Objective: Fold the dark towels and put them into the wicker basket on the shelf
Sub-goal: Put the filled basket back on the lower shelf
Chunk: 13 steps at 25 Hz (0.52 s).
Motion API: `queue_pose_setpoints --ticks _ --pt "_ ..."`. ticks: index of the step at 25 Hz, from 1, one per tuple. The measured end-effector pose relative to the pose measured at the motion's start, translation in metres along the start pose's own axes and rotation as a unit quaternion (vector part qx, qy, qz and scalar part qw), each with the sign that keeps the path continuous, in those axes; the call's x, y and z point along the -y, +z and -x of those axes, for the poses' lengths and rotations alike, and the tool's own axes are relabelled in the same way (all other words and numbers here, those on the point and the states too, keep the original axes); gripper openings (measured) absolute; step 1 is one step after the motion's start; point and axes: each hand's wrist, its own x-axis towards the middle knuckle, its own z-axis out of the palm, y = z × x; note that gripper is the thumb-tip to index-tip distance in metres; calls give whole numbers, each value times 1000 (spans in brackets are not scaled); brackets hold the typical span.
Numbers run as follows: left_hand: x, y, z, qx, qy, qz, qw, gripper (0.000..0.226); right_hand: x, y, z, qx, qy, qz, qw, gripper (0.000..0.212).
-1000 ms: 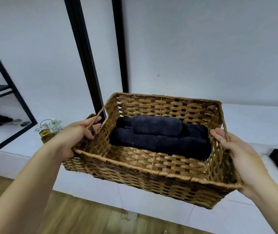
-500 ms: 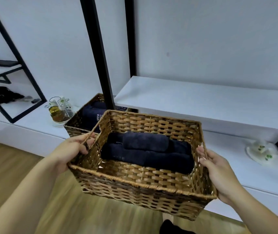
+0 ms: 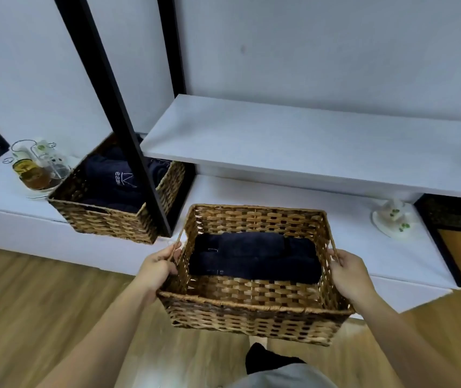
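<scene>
Basket (image 3: 254, 309): held in the air before the low shelf (image 3: 293, 197).
Towels (image 3: 254, 259): dark, folded inside.
Left hand (image 3: 158, 268): gripped left handle.
Right hand (image 3: 351, 271): gripped right handle.

Two wicker baskets are showing: one basket (image 3: 254, 298) being held by two hands, the left hand (image 3: 156, 268) and the right hand (image 3: 351, 271), and a second basket (image 3: 111, 217) sitting on the low shelf (image 3: 279, 197), one of two white shelves with the upper shelf (image 3: 307, 141). Dark towels (image 3: 254, 259) are lying in the held basket, exact count unclear, with more dark towels (image 3: 111, 177) in the other. Two black posts (image 3: 117, 107) are standing, plus one glass set (image 3: 36, 166) and one white dish (image 3: 393, 219).
</scene>
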Motion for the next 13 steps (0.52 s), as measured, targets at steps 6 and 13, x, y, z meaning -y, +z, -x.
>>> queue_pose_setpoints --ticks 6,13 --pt "-33 53 -70 19 3 -2 1000 76 -24 0 -91 -49 33 50 997 33" --pt "-46 92 -168 -3 -4 -15 1000 55 -30 19 -172 -54 70 62 994 41"
